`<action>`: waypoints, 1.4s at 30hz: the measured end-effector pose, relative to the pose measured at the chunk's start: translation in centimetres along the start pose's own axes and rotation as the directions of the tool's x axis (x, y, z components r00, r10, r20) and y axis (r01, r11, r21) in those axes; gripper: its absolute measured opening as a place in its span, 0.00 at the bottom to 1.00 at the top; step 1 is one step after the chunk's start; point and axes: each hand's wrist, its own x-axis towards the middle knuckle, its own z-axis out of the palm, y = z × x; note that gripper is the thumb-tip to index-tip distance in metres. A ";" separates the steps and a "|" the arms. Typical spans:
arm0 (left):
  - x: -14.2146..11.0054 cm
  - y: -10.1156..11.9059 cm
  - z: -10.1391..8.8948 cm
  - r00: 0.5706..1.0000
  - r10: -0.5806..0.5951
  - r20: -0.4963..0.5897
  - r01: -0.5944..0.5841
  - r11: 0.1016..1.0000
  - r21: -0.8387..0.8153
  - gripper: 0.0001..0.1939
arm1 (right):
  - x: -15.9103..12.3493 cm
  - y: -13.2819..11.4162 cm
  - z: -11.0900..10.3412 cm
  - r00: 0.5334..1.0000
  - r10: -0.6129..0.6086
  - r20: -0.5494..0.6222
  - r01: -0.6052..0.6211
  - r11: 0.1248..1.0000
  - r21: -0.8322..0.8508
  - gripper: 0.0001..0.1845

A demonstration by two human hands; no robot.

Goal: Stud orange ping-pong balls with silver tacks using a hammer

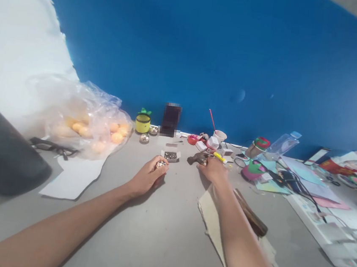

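My left hand (148,175) is closed around a small shiny metallic-studded ball (161,164), held just above the table. Right in front of it sits a small open box (177,159) with many tiny silver tack-like pieces inside. My right hand (214,169) is wrapped round a claw hammer near its dark metal head (197,158). The hammer's wooden handle (251,213) sticks out beyond my forearm. Under that forearm lies a cream cloth (211,213). Two more studded balls, one nearer (144,138) and one behind it, stand by a yellow pot (142,123).
At left are a plastic bag of orange balls (83,127), white paper (74,178), glasses (54,148) and a dark cylinder (4,153). A phone (171,120) leans on the blue wall. Right: a paper cup (220,136), a bottle (282,144), a power strip (312,224) with cables.
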 end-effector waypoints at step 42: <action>0.5 0.1 -0.9 0.979 0.143 -0.146 -0.093 0.948 0.305 0.17 | -6.8 -5.5 0.7 0.216 -0.497 -0.841 0.629 0.729 -0.269 0.10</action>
